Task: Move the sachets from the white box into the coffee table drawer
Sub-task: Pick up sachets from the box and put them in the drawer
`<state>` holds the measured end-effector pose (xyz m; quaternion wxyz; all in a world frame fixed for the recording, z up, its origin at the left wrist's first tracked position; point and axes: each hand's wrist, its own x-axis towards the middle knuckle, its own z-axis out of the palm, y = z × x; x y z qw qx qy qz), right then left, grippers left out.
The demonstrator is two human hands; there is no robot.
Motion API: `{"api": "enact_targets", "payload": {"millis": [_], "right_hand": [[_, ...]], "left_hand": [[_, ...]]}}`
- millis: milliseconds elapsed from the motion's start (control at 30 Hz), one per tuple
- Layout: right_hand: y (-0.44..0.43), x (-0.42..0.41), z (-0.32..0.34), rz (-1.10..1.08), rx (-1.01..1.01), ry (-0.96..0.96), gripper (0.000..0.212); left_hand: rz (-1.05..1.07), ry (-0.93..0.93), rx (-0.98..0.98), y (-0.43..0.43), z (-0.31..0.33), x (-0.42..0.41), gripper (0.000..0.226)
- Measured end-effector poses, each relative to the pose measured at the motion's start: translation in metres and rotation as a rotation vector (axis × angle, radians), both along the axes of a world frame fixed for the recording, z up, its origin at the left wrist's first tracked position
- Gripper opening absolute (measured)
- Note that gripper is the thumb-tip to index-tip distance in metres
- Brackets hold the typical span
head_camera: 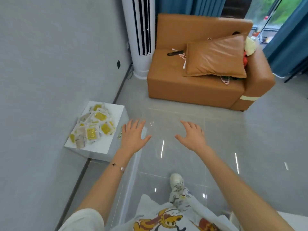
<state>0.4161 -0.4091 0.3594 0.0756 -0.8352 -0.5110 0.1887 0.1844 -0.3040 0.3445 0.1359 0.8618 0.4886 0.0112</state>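
- Sachets (94, 126), flat squarish packets with yellow centres and pale crinkled edges, are lying heaped on the smooth top of the white box (116, 110).
- Left hand (133, 135) and right hand (191, 135) are hovering spread and empty over glossy grey floor tiles (233, 139), the left just beside the box.
- Tan leathery sofa (191, 90) is sitting beyond.

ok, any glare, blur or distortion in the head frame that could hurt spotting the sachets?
Head view: wide-angle bend curves the skirting and the far corners; glare streaks on the glossy floor; sachets on the box evenly lit, a bit soft, no glare; sofa back edge smeared.
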Motion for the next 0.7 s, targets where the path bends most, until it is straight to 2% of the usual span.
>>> {"api": "enact_targets", "payload": {"millis": [200, 300, 400, 600, 700], "right_hand": [[0.107, 0.033, 0.005, 0.286, -0.032, -0.055, 0.074], [0.171, 0.033, 0.008, 0.445, 0.009, -0.045, 0.074], [0.23, 0.006, 0.002, 0.619, -0.023, -0.048, 0.075], [0.296, -0.08, -0.024, 0.98, -0.095, -0.029, 0.077], [0.333, -0.11, -0.04, 1.088, -0.118, -0.044, 0.077]], "left_hand": [[0.2, 0.005, 0.008, 0.052, 0.004, 0.015, 0.097], [0.363, -0.002, -0.011, 0.071, -0.002, 0.01, 0.096], [0.537, -0.018, -0.038, 0.082, -0.01, -0.01, 0.092], [0.831, 0.046, -0.108, 0.089, -0.033, -0.076, 0.086], [0.929, 0.073, -0.176, 0.105, -0.054, -0.105, 0.078]]}}
